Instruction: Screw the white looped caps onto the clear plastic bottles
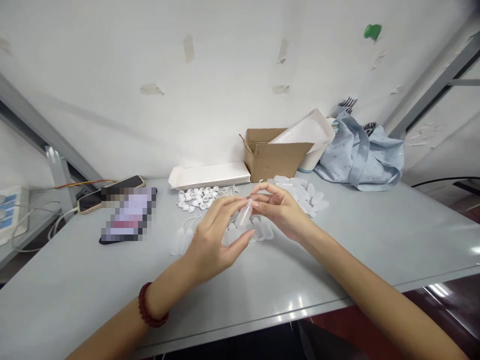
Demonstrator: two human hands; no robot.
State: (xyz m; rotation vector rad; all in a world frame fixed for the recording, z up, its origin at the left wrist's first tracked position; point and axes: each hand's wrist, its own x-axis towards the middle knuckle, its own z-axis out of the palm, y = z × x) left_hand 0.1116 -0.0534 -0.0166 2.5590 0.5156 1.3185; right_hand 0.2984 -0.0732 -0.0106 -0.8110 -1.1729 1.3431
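A small translucent plastic bottle (244, 216) is held tilted above the table, its neck end up between my hands. My right hand (279, 207) is closed, pinching the neck between thumb and fingers. My left hand (215, 237) curves round the bottle from the left; its fingertips meet at the neck, and its thumb reaches below. Whether a small part sits at the neck is hidden by my fingertips. Under my hands lies a row of similar bottles (266, 228). Bottles with thin curved tips (178, 240) are beside my left hand. Loose white caps (195, 198) lie behind it.
More bottles (318, 201) are piled right of my right hand. Small clear pieces (228, 190) lie by the caps. Behind stand a white stack (210, 175), a cardboard box (279, 161) and a blue cloth bag (360, 155). Two phones (125, 220) lie at left, one charging.
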